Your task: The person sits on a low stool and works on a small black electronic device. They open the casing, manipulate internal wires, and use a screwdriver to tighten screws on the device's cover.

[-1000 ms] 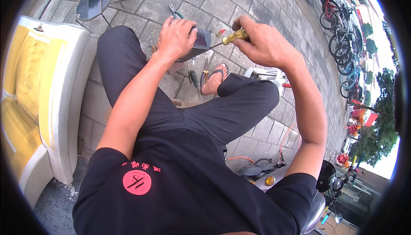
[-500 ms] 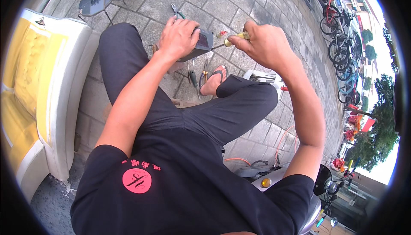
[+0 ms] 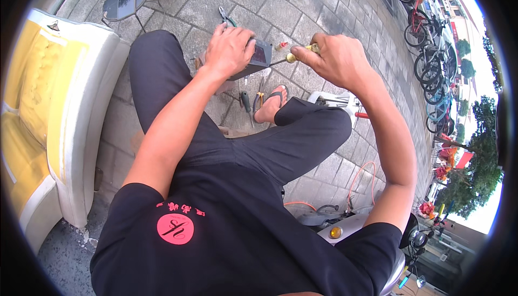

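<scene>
A dark grey, box-shaped block [image 3: 262, 54] is held above the paving between my knees. Over its upper left side lies my left hand [image 3: 229, 53], fingers curled round the edge and closed on it. My right hand [image 3: 345, 61] grips a screwdriver [image 3: 292, 57] with a pale yellow handle. Its thin shaft points left, and the tip meets the block's right edge; whether it goes into a gap there I cannot tell. Just beyond the shaft, a small red-topped piece [image 3: 283, 45] rests on the ground. Pliers [image 3: 226, 17] with green grips lie past my left hand.
By my sandalled foot [image 3: 270, 107] lie a dark green-handled screwdriver [image 3: 245, 101] and yellow-handled pliers [image 3: 258, 100]. A white tray with tools [image 3: 350, 104] sits beyond my right knee. Left are a yellow-white padded seat [image 3: 81, 118] and a round stool [image 3: 110, 7]; a scooter [image 3: 350, 231] stands right.
The view has shifted a little. My right hand and the screwdriver have moved slightly to the right; both hands keep their grips, and the tip still meets the block's edge.
</scene>
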`<control>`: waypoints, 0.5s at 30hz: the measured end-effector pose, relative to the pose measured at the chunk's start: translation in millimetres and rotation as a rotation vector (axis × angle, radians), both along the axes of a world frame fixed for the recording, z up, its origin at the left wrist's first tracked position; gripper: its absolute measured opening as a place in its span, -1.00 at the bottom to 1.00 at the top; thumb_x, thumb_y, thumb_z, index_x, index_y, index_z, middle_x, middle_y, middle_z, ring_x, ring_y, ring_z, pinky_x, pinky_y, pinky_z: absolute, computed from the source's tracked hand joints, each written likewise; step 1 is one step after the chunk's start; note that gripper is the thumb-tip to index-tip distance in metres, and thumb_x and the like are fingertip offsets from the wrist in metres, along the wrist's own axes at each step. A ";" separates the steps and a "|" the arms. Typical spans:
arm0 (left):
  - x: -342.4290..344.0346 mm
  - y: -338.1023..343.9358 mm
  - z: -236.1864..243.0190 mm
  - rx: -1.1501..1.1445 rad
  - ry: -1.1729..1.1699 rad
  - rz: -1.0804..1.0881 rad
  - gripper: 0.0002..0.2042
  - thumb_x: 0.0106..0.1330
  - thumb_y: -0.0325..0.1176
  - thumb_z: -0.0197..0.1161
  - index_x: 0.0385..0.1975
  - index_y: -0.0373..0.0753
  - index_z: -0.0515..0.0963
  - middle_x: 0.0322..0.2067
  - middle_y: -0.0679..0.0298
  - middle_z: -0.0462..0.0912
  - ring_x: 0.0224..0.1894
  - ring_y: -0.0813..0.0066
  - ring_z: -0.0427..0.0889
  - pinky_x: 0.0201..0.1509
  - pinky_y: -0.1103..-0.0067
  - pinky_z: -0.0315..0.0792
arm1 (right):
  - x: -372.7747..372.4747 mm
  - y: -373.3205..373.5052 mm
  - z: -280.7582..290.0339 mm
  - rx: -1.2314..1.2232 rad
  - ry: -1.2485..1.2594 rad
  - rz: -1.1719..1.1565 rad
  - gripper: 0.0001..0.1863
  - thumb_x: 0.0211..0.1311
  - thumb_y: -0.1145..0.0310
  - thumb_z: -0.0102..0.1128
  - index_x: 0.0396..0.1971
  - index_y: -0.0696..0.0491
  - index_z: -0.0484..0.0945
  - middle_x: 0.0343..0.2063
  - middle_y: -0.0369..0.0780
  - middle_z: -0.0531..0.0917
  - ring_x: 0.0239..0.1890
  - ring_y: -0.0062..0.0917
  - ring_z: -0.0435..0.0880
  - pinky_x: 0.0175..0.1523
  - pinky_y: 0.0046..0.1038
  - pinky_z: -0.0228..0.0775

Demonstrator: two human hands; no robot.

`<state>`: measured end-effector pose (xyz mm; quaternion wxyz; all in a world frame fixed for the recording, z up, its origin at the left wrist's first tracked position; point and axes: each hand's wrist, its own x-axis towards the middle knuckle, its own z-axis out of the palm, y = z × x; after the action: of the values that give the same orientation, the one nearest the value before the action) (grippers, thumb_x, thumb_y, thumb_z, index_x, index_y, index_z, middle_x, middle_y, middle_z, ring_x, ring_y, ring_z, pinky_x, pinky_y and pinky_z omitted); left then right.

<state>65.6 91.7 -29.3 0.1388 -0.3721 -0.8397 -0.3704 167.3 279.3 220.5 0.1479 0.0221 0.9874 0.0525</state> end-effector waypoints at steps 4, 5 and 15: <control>0.7 1.5 0.0 0.009 -0.009 -0.001 -0.79 0.52 -0.20 0.35 0.00 -0.13 0.74 -0.08 0.19 0.82 0.12 0.13 0.76 0.55 0.07 0.37 | 7.9 13.5 -11.2 -0.295 0.236 0.254 -0.54 0.48 -0.02 0.37 -0.24 0.16 0.71 -0.49 0.05 0.77 -0.29 0.08 0.82 -0.11 0.03 0.65; 1.1 1.4 0.8 0.005 -0.013 -0.004 -0.79 0.52 -0.20 0.34 0.00 -0.13 0.74 -0.08 0.19 0.82 0.13 0.13 0.76 0.55 0.07 0.37 | 8.4 13.7 -11.7 -0.332 0.261 0.296 -0.54 0.48 -0.02 0.36 -0.28 0.16 0.72 -0.48 0.06 0.77 -0.28 0.08 0.82 -0.10 0.03 0.65; 1.9 1.9 -0.9 0.015 0.023 0.012 -0.79 0.51 -0.19 0.34 -0.03 -0.13 0.74 -0.10 0.21 0.82 0.10 0.15 0.77 0.54 0.07 0.37 | 4.9 9.4 -1.6 -0.159 0.103 0.207 -0.54 0.48 -0.01 0.37 -0.19 0.18 0.66 -0.39 0.08 0.78 -0.25 0.08 0.81 -0.10 0.01 0.63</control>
<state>67.5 93.6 -30.2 0.1533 -0.3704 -0.8375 -0.3713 172.2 288.7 218.9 0.0923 -0.0891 0.9917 -0.0120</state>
